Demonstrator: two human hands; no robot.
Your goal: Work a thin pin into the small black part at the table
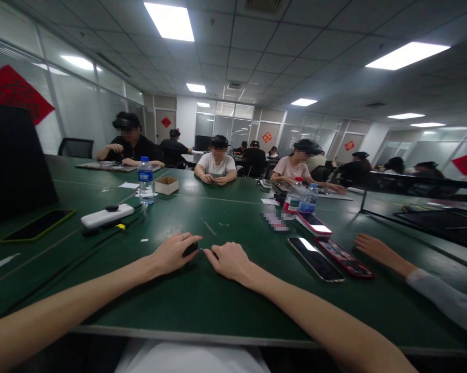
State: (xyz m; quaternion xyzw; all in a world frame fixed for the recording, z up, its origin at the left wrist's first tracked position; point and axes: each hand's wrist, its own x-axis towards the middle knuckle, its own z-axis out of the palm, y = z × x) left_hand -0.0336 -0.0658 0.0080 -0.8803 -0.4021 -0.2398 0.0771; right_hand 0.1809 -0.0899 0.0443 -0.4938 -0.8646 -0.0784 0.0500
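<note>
My left hand (174, 254) rests low over the green table, with thumb and fingers curved round a small dark, rounded object (190, 249). What kind of object it is does not show clearly. Just right of it, my right hand (230, 261) lies on the table with its fingers curled in. Its thumb side points at the dark object, a small gap away. A thin pale line (202, 249) shows between the two hands. Anything within the right fingers is hidden.
Right of my hands lie a black-screened phone (315, 259), a red-edged phone (345, 257) and another person's hand (377, 249). Water bottles (309, 198) stand behind. Leftward are a white power strip (107, 216), a bottle (145, 181), a small box (166, 185) and a green-edged phone (39, 226).
</note>
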